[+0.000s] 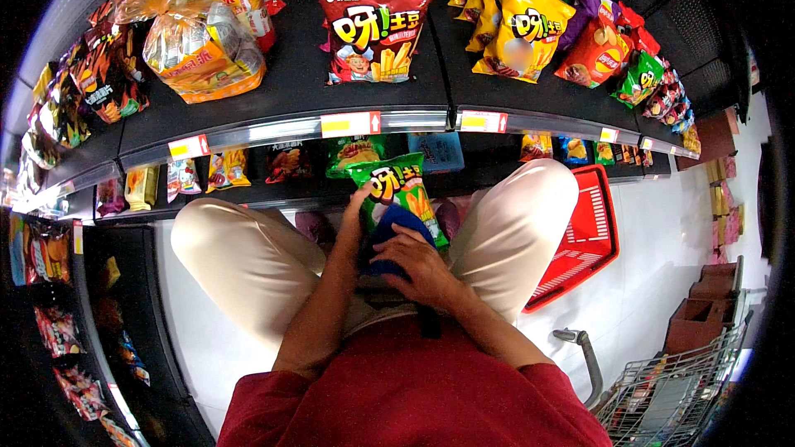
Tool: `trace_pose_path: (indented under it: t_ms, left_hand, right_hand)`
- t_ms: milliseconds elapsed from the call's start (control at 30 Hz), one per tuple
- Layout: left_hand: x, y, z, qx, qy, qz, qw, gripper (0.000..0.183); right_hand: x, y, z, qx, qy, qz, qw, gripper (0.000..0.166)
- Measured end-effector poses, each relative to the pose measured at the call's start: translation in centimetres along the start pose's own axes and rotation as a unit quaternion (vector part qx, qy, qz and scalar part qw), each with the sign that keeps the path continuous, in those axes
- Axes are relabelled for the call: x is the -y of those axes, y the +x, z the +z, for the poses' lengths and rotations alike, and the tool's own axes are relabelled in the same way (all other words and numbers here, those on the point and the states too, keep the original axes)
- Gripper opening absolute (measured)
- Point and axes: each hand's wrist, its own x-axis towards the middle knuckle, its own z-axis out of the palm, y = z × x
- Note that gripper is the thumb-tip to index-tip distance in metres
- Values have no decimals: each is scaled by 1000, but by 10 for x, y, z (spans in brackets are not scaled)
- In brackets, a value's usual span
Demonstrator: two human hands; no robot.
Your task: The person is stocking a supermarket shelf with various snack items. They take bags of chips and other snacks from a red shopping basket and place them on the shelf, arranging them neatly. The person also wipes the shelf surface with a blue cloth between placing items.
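Between my knees I have a green snack bag (413, 189), tilted and facing up, its front printed with potato sticks. My left hand (358, 203) grips the bag along its left edge, the thumb near the top. A dark blue cloth (404, 223) covers the lower part of the bag. My right hand (415, 262) presses on this cloth with its fingers spread over it, holding it against the bag. The bag's bottom is partly hidden by the cloth and hand.
A black shelf (286, 96) bears a maroon snack bag (376, 28), yellow bags (525, 31) and a clear-wrapped bundle (199, 49). More snacks, including another green bag (354, 152), stand on the lower shelf. A red basket (581, 236) and wire cart (671, 385) are to the right.
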Motion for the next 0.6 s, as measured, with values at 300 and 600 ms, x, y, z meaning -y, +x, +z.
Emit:
trace_pose_path:
  t_ms: [300,600]
  left_hand:
    - [-25,-19,14,13,-126,15,992,48]
    - [-20,-8,10,43,-143,18,989,56]
  right_hand:
    - [-11,-28,-8,-163,105,252,948,18]
    - [-9,-26,-54,-404,431,393,705,44]
